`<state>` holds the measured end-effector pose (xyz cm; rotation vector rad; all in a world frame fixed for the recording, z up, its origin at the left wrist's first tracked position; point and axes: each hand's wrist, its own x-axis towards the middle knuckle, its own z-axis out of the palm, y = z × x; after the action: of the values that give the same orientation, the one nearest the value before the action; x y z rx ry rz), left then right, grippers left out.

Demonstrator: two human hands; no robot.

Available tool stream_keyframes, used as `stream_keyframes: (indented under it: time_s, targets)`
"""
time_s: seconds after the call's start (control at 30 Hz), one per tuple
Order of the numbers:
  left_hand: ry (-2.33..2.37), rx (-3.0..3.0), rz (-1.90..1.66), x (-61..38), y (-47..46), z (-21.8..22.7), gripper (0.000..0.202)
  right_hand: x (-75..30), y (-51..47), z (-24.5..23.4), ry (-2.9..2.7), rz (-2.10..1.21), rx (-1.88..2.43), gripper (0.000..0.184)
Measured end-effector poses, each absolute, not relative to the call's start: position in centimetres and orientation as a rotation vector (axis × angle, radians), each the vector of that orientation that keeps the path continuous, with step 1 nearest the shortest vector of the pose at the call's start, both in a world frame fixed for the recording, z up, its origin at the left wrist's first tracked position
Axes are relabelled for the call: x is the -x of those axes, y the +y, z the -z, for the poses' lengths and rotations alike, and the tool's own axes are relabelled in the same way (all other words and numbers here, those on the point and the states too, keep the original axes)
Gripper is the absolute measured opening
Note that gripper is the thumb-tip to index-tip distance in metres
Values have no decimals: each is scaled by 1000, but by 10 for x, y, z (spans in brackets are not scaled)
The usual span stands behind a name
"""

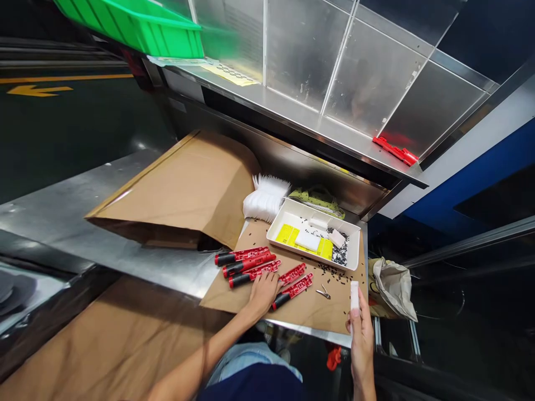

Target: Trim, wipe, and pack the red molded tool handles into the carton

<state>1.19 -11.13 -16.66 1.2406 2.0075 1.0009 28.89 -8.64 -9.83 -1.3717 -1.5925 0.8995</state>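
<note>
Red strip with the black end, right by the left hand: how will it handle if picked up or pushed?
The red strip looks stiff, since it lies straight on the brown paper with no sag. Its thicker black end probably makes it end-heavy. Being narrow, it may well pivot or roll if nudged, though the left hand is close enough to block it on that side.

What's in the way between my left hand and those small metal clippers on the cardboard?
A red-and-black tool lies flat on the cardboard sheet between the left hand and the clippers, just beyond the hand's fingers.
</note>
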Motion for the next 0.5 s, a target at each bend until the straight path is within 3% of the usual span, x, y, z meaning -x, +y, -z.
stream_keyframes:
  time_s: [0.13,0.33,0.5]
  targets:
    - [1813,-1054,-1136,-7,-118,137,25,-281,-92,92,-1638,-778,1377,54]
    - [1316,-728,-1065,-46,-135,78,73,-236,-110,68,-2062,-494,1216,47]
    - [897,-462,-1035,-75,-139,55,82,-237,-80,44,-2063,-110,1307,43]
